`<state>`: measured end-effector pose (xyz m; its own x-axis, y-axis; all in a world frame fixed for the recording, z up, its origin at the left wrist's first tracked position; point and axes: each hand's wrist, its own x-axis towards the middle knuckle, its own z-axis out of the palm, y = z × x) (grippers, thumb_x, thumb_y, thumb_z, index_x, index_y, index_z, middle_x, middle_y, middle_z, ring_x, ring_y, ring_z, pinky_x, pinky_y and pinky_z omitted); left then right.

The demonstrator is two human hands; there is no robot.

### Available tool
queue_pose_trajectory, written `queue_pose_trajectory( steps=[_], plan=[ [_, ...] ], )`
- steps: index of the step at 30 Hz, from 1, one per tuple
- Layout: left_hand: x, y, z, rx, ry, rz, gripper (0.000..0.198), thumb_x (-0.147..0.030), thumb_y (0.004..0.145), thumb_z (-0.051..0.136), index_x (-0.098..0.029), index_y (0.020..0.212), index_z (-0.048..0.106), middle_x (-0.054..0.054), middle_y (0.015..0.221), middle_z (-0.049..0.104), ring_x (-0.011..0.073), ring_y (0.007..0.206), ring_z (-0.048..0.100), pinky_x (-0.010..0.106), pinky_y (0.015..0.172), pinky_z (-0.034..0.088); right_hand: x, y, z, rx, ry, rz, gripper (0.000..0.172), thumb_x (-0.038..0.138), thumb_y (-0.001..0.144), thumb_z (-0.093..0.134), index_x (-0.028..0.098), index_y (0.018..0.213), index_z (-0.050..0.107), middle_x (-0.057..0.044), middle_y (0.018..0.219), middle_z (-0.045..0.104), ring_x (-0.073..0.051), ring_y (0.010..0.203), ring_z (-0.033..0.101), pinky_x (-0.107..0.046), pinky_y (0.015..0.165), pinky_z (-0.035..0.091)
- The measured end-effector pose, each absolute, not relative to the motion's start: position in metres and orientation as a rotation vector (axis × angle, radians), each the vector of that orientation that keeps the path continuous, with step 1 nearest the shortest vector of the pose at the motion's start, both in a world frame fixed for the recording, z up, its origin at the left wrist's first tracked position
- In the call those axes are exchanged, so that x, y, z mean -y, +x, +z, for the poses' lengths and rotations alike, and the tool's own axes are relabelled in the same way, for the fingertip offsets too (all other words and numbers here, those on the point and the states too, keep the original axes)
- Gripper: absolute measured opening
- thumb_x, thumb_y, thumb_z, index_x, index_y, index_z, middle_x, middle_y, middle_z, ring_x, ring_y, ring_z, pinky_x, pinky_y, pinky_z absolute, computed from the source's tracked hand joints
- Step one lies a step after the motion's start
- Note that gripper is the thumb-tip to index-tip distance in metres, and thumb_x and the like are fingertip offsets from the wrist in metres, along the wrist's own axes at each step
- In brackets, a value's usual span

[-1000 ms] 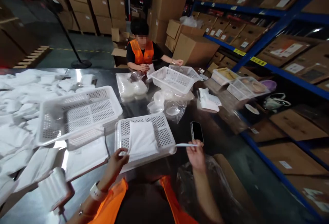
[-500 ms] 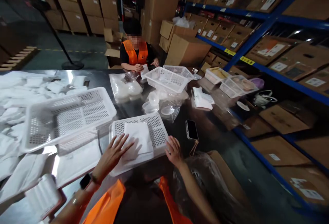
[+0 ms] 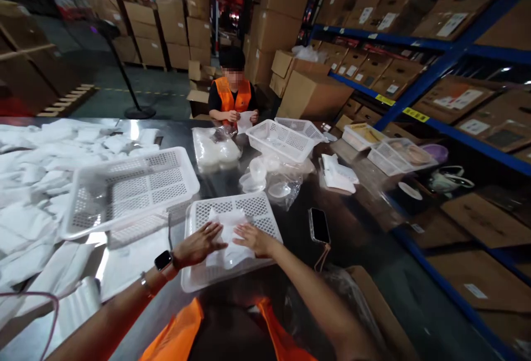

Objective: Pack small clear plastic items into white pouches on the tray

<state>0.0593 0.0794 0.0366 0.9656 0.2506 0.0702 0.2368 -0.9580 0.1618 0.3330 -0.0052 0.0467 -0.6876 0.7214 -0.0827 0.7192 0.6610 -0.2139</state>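
A white perforated basket (image 3: 265, 212) sits on the dark table right in front of me, with a white folded packet (image 3: 228, 236) lying inside it. My left hand (image 3: 199, 245) lies flat, fingers spread, on the left side of the packet. My right hand (image 3: 255, 239) presses flat on its right side. Neither hand grips anything. A black smartwatch (image 3: 164, 261) is on my left wrist.
A larger white basket (image 3: 124, 192) stands to the left beside a heap of white packets (image 3: 29, 184). A phone (image 3: 319, 225) lies right of my basket. Clear plastic cups in a bag (image 3: 269, 181) lie beyond. A co-worker in an orange vest (image 3: 232, 98) holds a packet opposite, with more baskets (image 3: 282, 140) nearby.
My right hand dropped the thin white strip it held, then moved left from the basket's edge onto the packet. My left hand stayed flat on the packet. The packet now looks rumpled.
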Motion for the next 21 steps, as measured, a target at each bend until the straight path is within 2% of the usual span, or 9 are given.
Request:
queue_pose_trajectory(
  steps=[4,7,9,11,13,15,18,21],
  plan=[
    [-0.081,0.062,0.035,-0.358,2.869,0.114,0.057,-0.006,0.088,0.053,-0.042,0.132,0.056,0.008,0.154,0.038,0.0304,0.142,0.036,0.056,0.114,0.031,0.001,0.334,0.049,2.860,-1.240,0.475,0.064,0.005,0.073,0.062,0.015,0.136,0.056,-0.015,0.149,0.045,-0.026,0.143,0.033,-0.044,0.118,0.030],
    [-0.082,0.058,0.033,-0.361,2.824,0.090,0.064,-0.001,0.083,0.050,-0.040,0.134,0.054,0.006,0.157,0.032,0.0303,0.144,0.031,0.057,0.115,0.029,0.002,0.337,0.044,2.795,-1.208,0.561,0.063,0.004,0.072,0.060,0.013,0.135,0.057,-0.016,0.148,0.045,-0.026,0.143,0.033,-0.045,0.118,0.029],
    [-0.081,0.054,0.030,-0.369,2.759,0.126,0.070,0.000,0.078,0.049,-0.037,0.137,0.052,0.006,0.158,0.032,0.0299,0.145,0.029,0.058,0.116,0.026,0.007,0.338,0.038,2.601,-1.192,0.650,0.056,0.009,0.075,0.060,0.012,0.131,0.060,-0.016,0.144,0.050,-0.025,0.140,0.040,-0.046,0.117,0.031],
    [-0.077,0.052,0.025,-0.401,2.605,0.260,0.065,-0.003,0.078,0.047,-0.033,0.136,0.055,0.006,0.152,0.042,0.0269,0.142,0.037,0.057,0.118,0.025,0.012,0.336,0.029,2.200,-1.263,0.691,0.039,0.018,0.078,0.060,0.015,0.116,0.070,-0.014,0.130,0.064,-0.024,0.127,0.056,-0.044,0.111,0.041],
    [-0.069,0.052,0.021,-0.551,2.345,0.489,0.045,-0.014,0.086,0.045,-0.026,0.124,0.065,0.007,0.136,0.061,0.0233,0.129,0.053,0.053,0.118,0.027,0.017,0.330,0.020,1.775,-1.373,0.647,0.024,0.027,0.082,0.056,0.018,0.095,0.075,-0.010,0.105,0.075,-0.022,0.105,0.068,-0.041,0.099,0.052],
    [-0.057,0.057,0.020,-0.822,2.021,0.736,0.034,-0.032,0.092,0.043,-0.023,0.104,0.073,0.008,0.113,0.072,0.0232,0.111,0.064,0.048,0.113,0.037,0.020,0.321,0.014,1.503,-1.474,0.570,0.026,0.033,0.085,0.051,0.019,0.082,0.073,-0.009,0.088,0.075,-0.022,0.088,0.071,-0.037,0.085,0.058],
    [-0.038,0.072,0.024,-1.142,1.670,0.964,0.045,-0.058,0.089,0.045,-0.022,0.086,0.072,0.009,0.095,0.074,0.0257,0.094,0.066,0.040,0.093,0.050,0.020,0.305,0.010,1.331,-1.583,0.475,0.037,0.041,0.091,0.042,0.017,0.080,0.068,-0.012,0.085,0.072,-0.022,0.081,0.068,-0.035,0.074,0.058],
    [-0.027,0.088,0.030,-1.241,1.611,1.027,0.049,-0.064,0.088,0.042,-0.022,0.079,0.066,0.009,0.085,0.070,0.0244,0.084,0.064,0.035,0.080,0.050,0.019,0.294,0.009,1.187,-1.682,0.391,0.045,0.050,0.093,0.037,0.019,0.069,0.060,-0.010,0.074,0.067,-0.021,0.071,0.064,-0.033,0.066,0.055]
  ],
)
